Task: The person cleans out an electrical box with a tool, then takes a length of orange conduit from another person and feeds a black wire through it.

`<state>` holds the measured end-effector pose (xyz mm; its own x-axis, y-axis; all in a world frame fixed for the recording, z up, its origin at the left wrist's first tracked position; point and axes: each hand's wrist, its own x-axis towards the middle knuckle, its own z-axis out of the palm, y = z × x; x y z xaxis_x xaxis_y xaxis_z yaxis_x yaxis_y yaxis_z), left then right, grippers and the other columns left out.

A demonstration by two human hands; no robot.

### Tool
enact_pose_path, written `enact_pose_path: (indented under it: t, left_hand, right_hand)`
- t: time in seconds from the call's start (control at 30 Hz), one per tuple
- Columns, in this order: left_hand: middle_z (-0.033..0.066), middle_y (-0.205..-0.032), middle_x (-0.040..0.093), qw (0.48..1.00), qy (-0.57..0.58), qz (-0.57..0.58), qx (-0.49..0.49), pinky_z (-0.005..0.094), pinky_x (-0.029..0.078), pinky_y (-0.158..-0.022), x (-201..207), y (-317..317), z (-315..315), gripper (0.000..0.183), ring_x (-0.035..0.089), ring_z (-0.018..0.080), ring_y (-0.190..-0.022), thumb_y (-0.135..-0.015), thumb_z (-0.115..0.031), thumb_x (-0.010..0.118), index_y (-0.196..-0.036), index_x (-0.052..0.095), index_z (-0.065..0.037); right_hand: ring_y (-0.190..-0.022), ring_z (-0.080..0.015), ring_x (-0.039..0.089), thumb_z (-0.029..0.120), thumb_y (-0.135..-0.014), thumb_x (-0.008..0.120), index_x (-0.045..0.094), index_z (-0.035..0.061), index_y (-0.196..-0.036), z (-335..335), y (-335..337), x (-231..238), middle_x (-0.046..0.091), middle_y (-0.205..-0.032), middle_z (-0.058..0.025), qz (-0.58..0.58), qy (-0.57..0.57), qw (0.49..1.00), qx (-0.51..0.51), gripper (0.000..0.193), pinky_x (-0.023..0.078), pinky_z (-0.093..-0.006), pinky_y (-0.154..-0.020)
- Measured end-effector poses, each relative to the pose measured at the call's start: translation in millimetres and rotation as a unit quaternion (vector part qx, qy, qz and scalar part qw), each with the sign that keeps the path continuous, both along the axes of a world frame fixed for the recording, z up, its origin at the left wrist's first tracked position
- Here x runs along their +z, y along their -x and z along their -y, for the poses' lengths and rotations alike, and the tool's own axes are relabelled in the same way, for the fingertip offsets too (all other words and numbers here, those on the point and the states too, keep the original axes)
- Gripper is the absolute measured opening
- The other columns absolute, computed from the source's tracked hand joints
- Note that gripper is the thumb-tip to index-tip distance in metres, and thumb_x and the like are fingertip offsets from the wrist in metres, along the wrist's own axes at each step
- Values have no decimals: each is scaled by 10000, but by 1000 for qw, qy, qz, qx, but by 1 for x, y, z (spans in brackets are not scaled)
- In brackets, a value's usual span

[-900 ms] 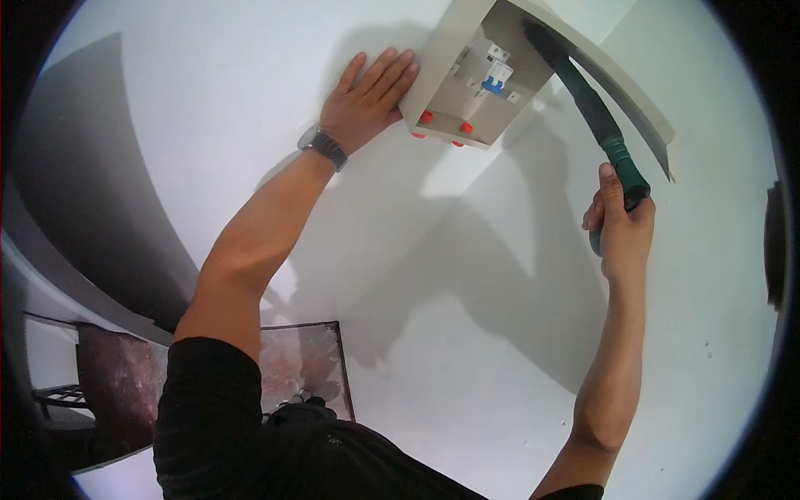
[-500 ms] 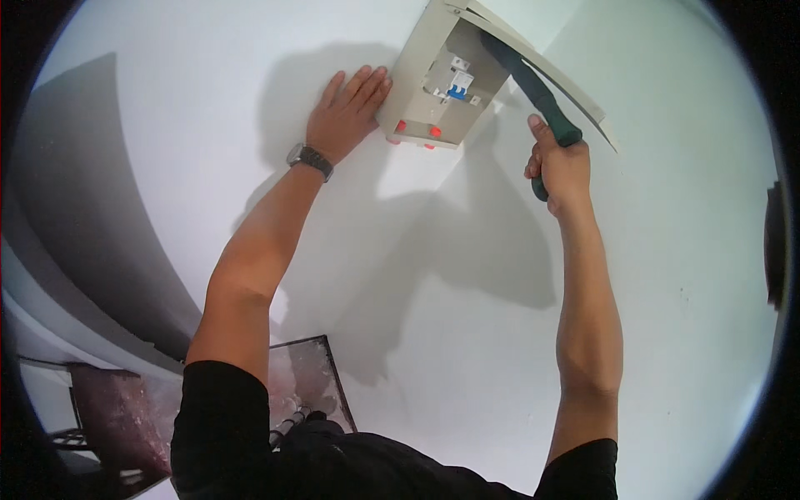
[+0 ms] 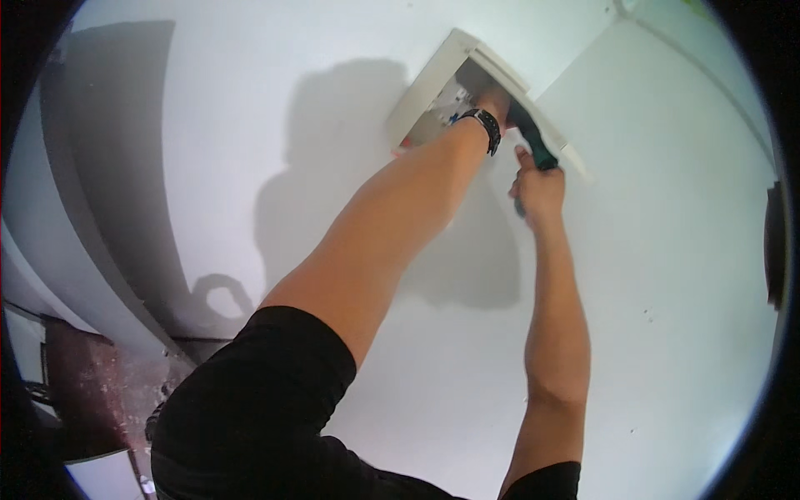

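Observation:
A beige metal electrical box (image 3: pixel 428 90) is fixed to the wall, with its door (image 3: pixel 542 117) swung out to the right. My left hand (image 3: pixel 494 104) reaches into the box, near the tool's upper part; its fingers are hidden. Just below the door, my right hand (image 3: pixel 540 192) is closed around a dark green-handled tool (image 3: pixel 533 139). The tool slants up and left into the box, where its head is out of sight. Behind my left wrist, a small white and blue circuit breaker (image 3: pixel 457 108) partly shows.
The wall corner (image 3: pixel 575 62) runs up to the right of the box. At the left is a curved grey surface (image 3: pixel 92 217). A reddish-brown, scuffed floor (image 3: pixel 100 383) lies far below, and a dark object (image 3: pixel 775 246) sits at the right edge.
My left hand has left the wall beside the box and gone inside it. My right hand, still gripping the tool, appears slightly lower and left. The whole view has shifted.

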<state>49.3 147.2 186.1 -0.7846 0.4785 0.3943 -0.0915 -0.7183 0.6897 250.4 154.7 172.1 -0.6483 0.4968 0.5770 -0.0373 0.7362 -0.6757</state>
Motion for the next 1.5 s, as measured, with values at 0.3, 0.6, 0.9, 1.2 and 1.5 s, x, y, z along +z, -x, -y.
enact_pose_path:
  t: [0.3, 0.6, 0.9, 1.2, 1.5]
  left_hand:
    - [94, -1264, 682, 691, 418, -413, 421, 394, 519, -1023, 2, 55, -69, 619, 645, 298, -1193, -671, -187, 876, -1255, 674, -142]
    - [79, -1132, 721, 620, 391, -395, 554, 423, 552, -848, 23, 64, -84, 236, 685, 254, -1070, -979, -201, 558, -1114, 738, -128]
    - [83, -1052, 609, 997, -71, 19, 39, 350, 475, -830, -19, -33, 2, 279, 564, 202, -982, -1006, -262, 492, -1136, 631, -59]
    - [154, -1547, 380, 693, 207, -438, 534, 530, 211, -1150, -196, 22, 130, 765, 333, 338, -1439, -990, -411, 600, -1592, 262, -81]
    - [181, -1472, 454, 747, 69, -358, 555, 504, 280, -1123, -147, -51, 88, 480, 421, 298, -1364, -1018, -271, 483, -1428, 467, -21]
  right_hand:
    - [-446, -131, 486, 147, -930, 661, 636, -58, -949, -34, -21, -25, 480, -567, -17, 26, 102, 992, 70, 207, 419, -303, -448]
    - [-448, -135, 493, 147, -931, 683, 579, 7, -822, -26, -22, 2, 474, -567, -14, 21, 54, 997, 43, 206, 413, -306, -438]
    - [-452, -127, 437, 140, -937, 671, 534, 60, -753, -46, -16, 15, 439, -564, -5, 21, 62, 997, 43, 242, 409, -311, -455]
    - [-457, -122, 408, 154, -945, 678, 525, 88, -769, -34, -16, 12, 424, -569, 12, 30, 46, 998, 38, 243, 394, -316, -476]
    - [-500, -152, 466, 150, -955, 645, 594, 15, -886, -28, 0, 41, 495, -631, -37, 34, 64, 997, 33, 160, 429, -338, -496]
